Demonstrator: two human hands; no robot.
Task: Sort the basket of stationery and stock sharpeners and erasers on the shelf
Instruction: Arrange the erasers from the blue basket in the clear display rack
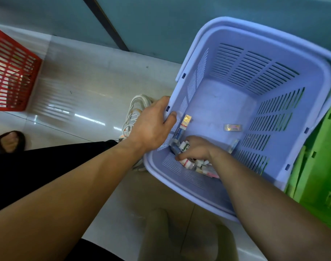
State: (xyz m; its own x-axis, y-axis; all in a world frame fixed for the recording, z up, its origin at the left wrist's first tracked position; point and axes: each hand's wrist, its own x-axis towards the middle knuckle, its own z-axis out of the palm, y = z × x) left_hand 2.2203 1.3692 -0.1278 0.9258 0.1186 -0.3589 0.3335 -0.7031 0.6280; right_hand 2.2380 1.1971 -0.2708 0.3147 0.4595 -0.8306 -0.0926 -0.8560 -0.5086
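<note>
Lavender slotted basket (pixel 285 53), red lattice basket (pixel 12 72), green crate (pixel 319 166), glossy white floor (pixel 81 102).

Only one cam here, a wide-angle one riding on the person's head, and it's looking forward and steeply down, hovering pretty close over the purple basket (pixel 223 102) that's filling the right half of the view while the tiled floor (pixel 85 81) is stretching away on the left.

A glossy pale tiled floor (pixel 81 87) catches streaks of white light (pixel 89 119) and runs back to a teal wall (pixel 160 21) crossed by a dark slanting strip (pixel 108 25), with a red slatted basket (pixel 12 72) standing on the tiles at the left edge and a green plastic crate (pixel 319 166) at the right
</note>
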